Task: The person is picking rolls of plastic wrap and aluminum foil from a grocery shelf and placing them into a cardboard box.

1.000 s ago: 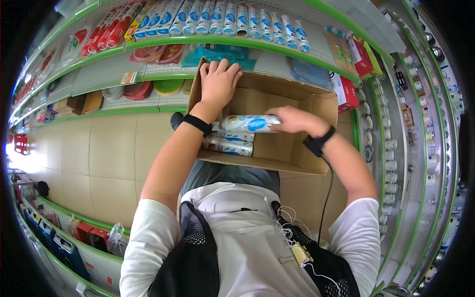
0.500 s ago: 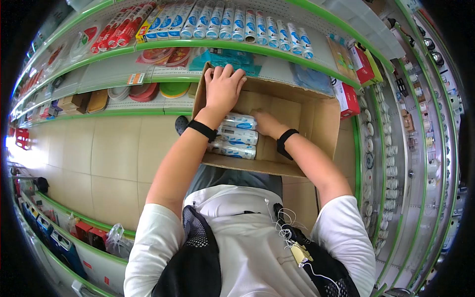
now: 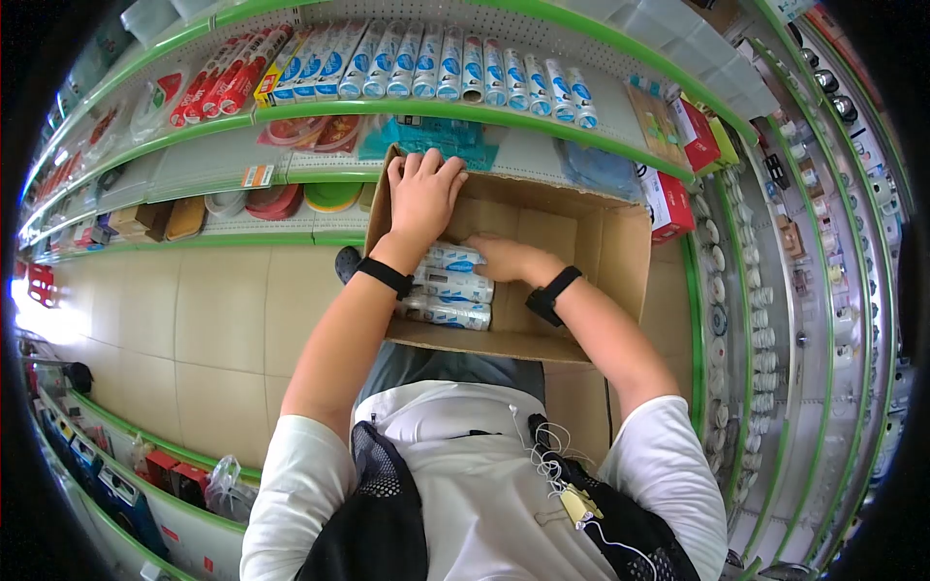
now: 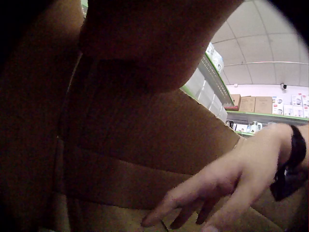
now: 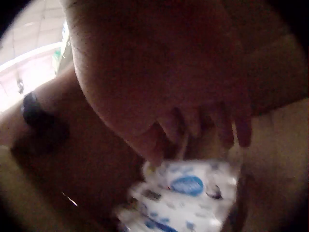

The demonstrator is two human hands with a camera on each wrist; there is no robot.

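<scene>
**Wrapped rolls (image 3: pixel 453 284) side by side in a cardboard box (image 3: pixel 615 252)**

At least three of the rolls lie against one another inside the cardboard box, towards its left end. The left hand (image 3: pixel 423 198) grips the far left corner of the box, its fingers bent over the rim. The right hand (image 3: pixel 509 259) reaches inside, over the end of the farthest roll; its fingers are loosely spread and point downwards, with the thumb close to the wrap. Whether the fingertips touch the roll, I cannot tell. Beyond the box, a shelf (image 3: pixel 426 107) carries a row of similar tubes (image 3: pixel 426 63), standing close together.

Each roll looks light and fairly firm along its length, though the shiny, crinkled wrap may slide under a loose hold. Best taken round the middle, thumb on one side and fingers on the other; a hold at one end could let it tip. Hard squeezing might dent or crease it. The box walls seem stiff enough to steady by the rim, but may flex.
</scene>
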